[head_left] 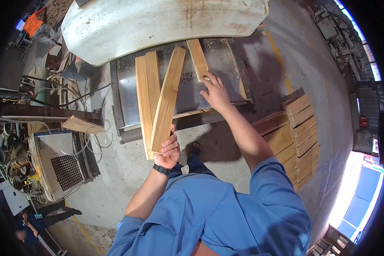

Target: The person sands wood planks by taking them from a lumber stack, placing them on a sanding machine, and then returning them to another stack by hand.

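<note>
My left hand (168, 154) is closed around the near end of a wooden board (170, 98), which is tilted and points away from me. Under and left of it, two more wooden boards (142, 89) lie side by side on the metal table (128, 91), their near ends jutting past its front edge. My right hand (216, 91) is at the near end of another wooden board (198, 55), fingertips at its end and thumb apart. That board's far end meets the edge of the white hood (166, 25).
A stack of wooden boards (301, 136) stands on the floor at the right. To the left are a machine with a grille (66, 170), loose hoses and a wooden piece (83, 124). One person in orange (33, 24) is far left; another person (30, 224) is lower left.
</note>
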Demonstrator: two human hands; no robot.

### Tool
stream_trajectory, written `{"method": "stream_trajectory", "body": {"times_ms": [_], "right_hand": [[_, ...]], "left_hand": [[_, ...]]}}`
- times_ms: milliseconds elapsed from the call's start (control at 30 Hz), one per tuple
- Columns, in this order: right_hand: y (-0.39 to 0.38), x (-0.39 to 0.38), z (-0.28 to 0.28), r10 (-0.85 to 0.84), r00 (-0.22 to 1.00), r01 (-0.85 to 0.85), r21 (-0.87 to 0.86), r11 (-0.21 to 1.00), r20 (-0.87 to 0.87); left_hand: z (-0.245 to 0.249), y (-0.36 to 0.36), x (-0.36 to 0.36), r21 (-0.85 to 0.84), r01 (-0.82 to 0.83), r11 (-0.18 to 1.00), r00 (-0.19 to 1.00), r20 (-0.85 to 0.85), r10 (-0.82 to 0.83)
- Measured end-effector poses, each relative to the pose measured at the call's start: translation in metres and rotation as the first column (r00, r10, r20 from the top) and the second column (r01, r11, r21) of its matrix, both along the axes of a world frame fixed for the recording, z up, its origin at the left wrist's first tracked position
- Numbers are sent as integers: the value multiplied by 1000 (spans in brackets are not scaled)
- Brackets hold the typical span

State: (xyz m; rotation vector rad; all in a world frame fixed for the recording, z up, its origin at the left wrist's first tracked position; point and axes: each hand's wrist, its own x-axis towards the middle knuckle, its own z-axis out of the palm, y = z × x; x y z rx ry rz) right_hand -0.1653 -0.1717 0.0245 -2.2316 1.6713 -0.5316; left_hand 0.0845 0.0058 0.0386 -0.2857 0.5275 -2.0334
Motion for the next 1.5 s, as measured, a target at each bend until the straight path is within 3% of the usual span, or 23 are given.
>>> {"method": "stream_trajectory", "body": {"times_ms": [167,267,367,400,433,500,533,567,633,733,867,967,1000,1067,1133,1167,1233,1333,1433,1500], "right_hand": [[79,14,5,42,932,-46,1,999,361],[120,27,31,93,880,-103,-4,995,465],[155,34,61,163,802,-172,-39,984,574],[164,34,61,217,781,-241,-39,970,586],[170,36,69,263,784,-286,-49,957,562],[183,37,72,332,885,-343,-25,939,325],[183,36,66,357,897,-368,-6,930,259],[184,32,53,381,904,-391,17,920,193],[183,26,39,394,912,-401,53,914,111],[184,20,27,355,931,-362,75,929,90],[163,11,1,339,941,-339,3,941,-6],[121,15,2,406,908,-408,7,913,-106],[104,20,5,407,902,-412,-8,911,-144],[58,30,1,393,910,-406,-92,909,-133],[6,42,-5,267,917,-321,-151,935,-295],[-16,51,-1,195,958,-232,-170,958,-210],[-44,75,16,44,999,-49,-179,983,-28],[-34,107,22,3,967,16,-73,997,255],[38,127,-9,-181,908,84,258,963,379],[103,135,-62,-262,900,88,442,893,350]], "left_hand": [[0,3,-4,3,-11,1000,1000,4,11],[6,4,-7,23,5,1000,994,109,-8],[-1,5,-9,23,128,992,880,458,-124],[-2,4,-13,-95,146,985,625,780,-17],[4,9,-20,54,152,987,423,899,-114],[-6,15,-40,85,122,989,91,991,-97],[-24,19,-42,-3,205,979,-153,988,35],[-60,26,-46,17,192,981,-197,980,22],[-45,22,-45,73,321,944,-246,969,9],[-63,18,-43,159,358,920,-256,964,-67],[-57,16,-37,211,455,865,-433,902,8],[-43,26,-20,-8,485,875,-408,882,234],[-39,27,-12,-64,447,892,-352,905,241],[-31,26,8,-101,352,931,-363,902,235],[-15,24,25,-113,213,970,-414,889,195],[-7,21,38,-86,180,980,-456,875,160],[-15,18,62,-233,73,970,-632,741,226],[-25,17,99,-242,-26,970,-820,560,118],[-63,24,123,-110,-47,993,-831,556,22],[-77,25,126,47,19,999,-713,701,-19]]}}
